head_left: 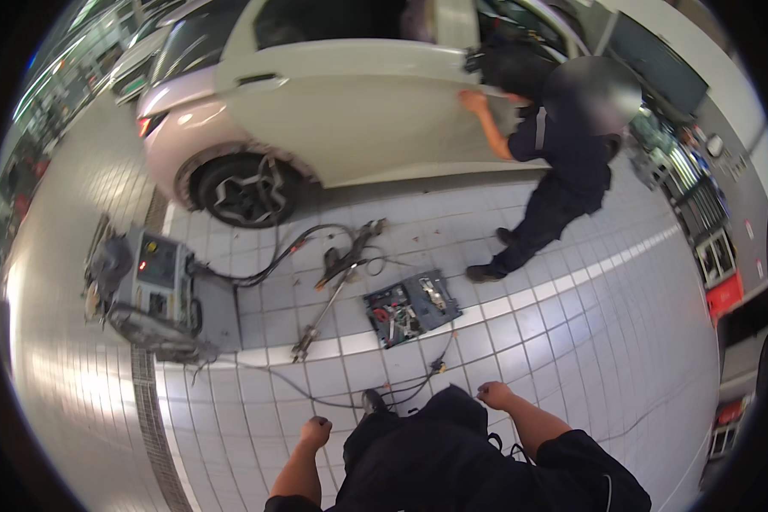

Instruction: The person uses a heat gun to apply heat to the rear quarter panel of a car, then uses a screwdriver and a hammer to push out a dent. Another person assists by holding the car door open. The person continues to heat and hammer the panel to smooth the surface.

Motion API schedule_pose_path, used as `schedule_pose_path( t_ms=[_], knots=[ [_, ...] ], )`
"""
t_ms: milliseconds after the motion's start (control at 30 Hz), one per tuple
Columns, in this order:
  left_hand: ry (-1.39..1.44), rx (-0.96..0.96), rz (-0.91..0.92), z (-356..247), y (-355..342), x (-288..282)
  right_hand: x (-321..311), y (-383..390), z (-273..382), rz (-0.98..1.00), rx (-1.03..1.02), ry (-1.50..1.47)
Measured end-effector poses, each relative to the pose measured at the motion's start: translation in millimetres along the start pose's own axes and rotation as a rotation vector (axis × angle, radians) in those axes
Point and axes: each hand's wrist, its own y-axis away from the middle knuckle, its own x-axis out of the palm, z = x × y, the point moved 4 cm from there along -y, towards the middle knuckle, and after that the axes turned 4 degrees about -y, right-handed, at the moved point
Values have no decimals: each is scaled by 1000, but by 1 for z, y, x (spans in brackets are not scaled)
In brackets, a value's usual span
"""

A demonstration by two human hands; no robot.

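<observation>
My left hand (317, 432) hangs at my left side with its fingers curled in, and nothing shows in it. My right hand (495, 395) is held to the right of my body, fingers also curled, with no object visible in it. Neither one touches anything on the floor. Ahead of me an open dark tool case (412, 307) lies on the tiles, holding several small tools and parts. To its left lies a long metal rod tool (326, 312). A pistol-shaped tool (347, 256) with a cable rests just beyond the rod.
A wheeled machine (160, 286) with a control panel stands at the left, its hoses reaching toward the car (341, 111). Cables (316, 398) cross the floor by my shoe. A co-worker (563, 162) bends at the car's front door. Shelving (700, 205) lines the right.
</observation>
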Motion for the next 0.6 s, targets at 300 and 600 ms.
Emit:
schedule_pose_path(
  t_ms=[300, 600],
  knots=[
    [181, -253, -96, 127, -16, -9, -37, -78, 141, 87, -217, 119],
    [-423, 8, 433, 132, -29, 44, -47, -195, 188, 182, -203, 261]
  ],
)
